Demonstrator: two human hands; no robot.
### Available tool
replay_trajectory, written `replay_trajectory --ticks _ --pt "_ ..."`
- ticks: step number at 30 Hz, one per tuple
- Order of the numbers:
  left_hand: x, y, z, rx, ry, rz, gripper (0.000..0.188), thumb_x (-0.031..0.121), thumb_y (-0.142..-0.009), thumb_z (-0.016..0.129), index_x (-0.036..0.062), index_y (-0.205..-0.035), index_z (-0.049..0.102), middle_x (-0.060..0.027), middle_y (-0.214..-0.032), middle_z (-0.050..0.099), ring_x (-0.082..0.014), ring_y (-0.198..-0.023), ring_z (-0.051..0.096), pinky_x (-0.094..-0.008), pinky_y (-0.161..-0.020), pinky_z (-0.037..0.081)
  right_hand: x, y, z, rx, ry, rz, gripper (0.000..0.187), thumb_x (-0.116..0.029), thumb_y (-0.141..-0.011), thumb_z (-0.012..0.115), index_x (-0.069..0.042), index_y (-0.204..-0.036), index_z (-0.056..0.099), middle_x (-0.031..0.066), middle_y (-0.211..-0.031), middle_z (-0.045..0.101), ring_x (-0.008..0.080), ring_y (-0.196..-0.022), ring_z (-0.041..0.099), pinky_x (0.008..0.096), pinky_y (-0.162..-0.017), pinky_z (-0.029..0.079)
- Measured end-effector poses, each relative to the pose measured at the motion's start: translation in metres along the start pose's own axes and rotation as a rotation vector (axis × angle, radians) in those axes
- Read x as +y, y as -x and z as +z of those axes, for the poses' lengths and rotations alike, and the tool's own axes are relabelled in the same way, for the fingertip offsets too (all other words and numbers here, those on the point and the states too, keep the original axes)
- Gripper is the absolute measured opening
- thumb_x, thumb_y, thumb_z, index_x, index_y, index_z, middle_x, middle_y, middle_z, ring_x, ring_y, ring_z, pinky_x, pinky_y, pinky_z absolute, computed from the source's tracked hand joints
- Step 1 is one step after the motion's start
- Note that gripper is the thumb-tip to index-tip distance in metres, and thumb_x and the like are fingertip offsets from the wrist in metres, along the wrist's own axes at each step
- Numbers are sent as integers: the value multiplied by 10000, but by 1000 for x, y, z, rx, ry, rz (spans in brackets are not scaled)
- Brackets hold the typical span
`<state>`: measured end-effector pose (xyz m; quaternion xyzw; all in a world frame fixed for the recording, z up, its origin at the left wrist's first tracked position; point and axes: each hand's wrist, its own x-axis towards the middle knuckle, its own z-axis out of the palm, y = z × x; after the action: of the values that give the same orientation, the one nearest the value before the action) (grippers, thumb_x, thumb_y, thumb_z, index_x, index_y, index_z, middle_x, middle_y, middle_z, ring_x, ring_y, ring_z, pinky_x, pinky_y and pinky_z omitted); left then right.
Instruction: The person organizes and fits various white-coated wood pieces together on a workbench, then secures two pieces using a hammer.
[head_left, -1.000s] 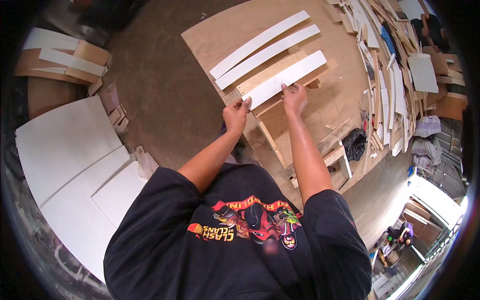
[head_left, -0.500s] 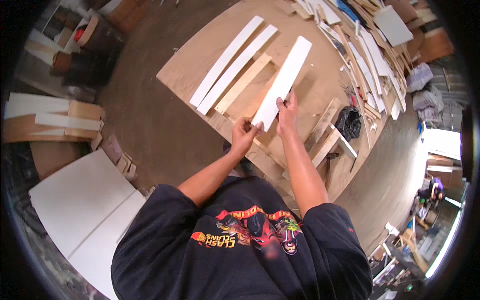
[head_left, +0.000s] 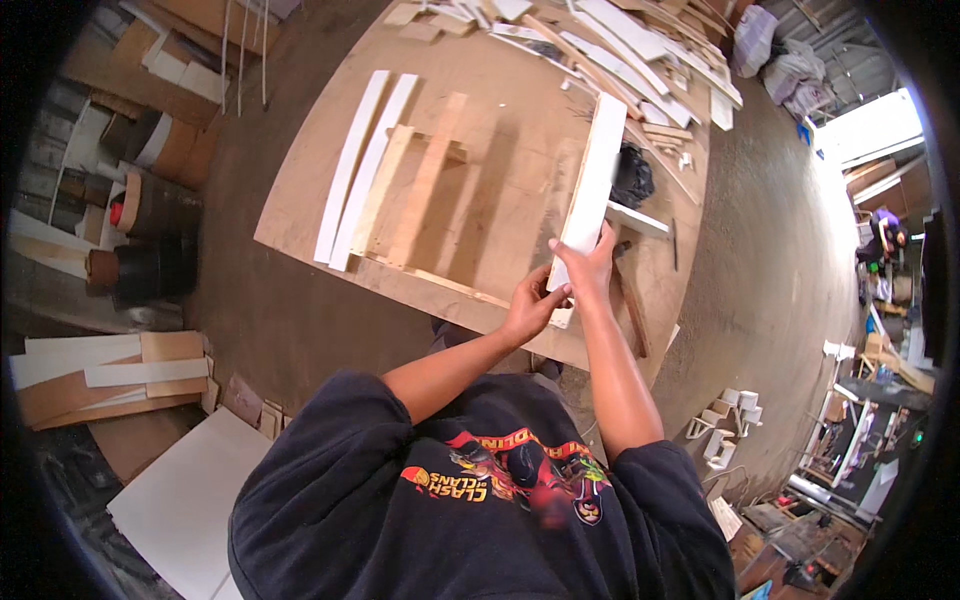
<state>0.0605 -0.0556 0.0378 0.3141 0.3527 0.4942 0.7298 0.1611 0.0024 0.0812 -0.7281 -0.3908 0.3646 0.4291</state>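
A long white board (head_left: pixel 598 165) is held up over the right part of the wooden table (head_left: pixel 290 200), its far end pointing away from me. My left hand (head_left: pixel 535 305) pinches its near end. My right hand (head_left: pixel 588 265) is closed on the board's right edge, with the thumb across its face. Left of my hands lies a frame of pale wood slats (head_left: pixel 425 185), its near rail running along the table edge toward the board. Two white strips (head_left: pixel 350 170) rest side by side along the frame's left side. What lies directly beneath the held board is hidden.
A black plastic bag (head_left: pixel 633 178) and a short white piece (head_left: pixel 638 220) lie just right of the board. A wooden handle (head_left: pixel 632 310) is near the right table edge. Offcuts (head_left: pixel 640 60) cover the far right corner. White panels (head_left: pixel 190 500) stand at lower left.
Both hands have carried the white board to the right, from over the slatted frame to beside the black bag. The view has shifted too. Both hands keep their grip.
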Motion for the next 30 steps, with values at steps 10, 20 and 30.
replay_trajectory --ticks 10,20,30 --pt "-123 40 165 -137 99 -113 356 157 -1011 557 -21 -1312 491 -73 -985 648 -129 -830 645 -297 -761 560 48 13 -206 29 45 -116 827 -107 -698 745 -12 -1447 408 205 -1105 648 258 -917 664 357 -738 552" --pt "-182 32 249 -95 -67 -109 348 144 -1004 566 -42 -1294 517 -74 -991 655 -144 -844 646 -324 -788 560 93 -21 -303 -58 153 -99 802 -161 -677 783 -47 -1404 462 165 -1199 651 280 -1087 641 378 -929 497" --pt "-219 -42 276 100 14 32 241 72 -979 568 -24 -1200 576 -40 -956 652 -114 -816 613 -313 -770 547 120 -103 -303 -162 262 -192 869 -271 -704 799 -36 -1445 412 233 -1242 625 332 -1142 623 400 -965 480"
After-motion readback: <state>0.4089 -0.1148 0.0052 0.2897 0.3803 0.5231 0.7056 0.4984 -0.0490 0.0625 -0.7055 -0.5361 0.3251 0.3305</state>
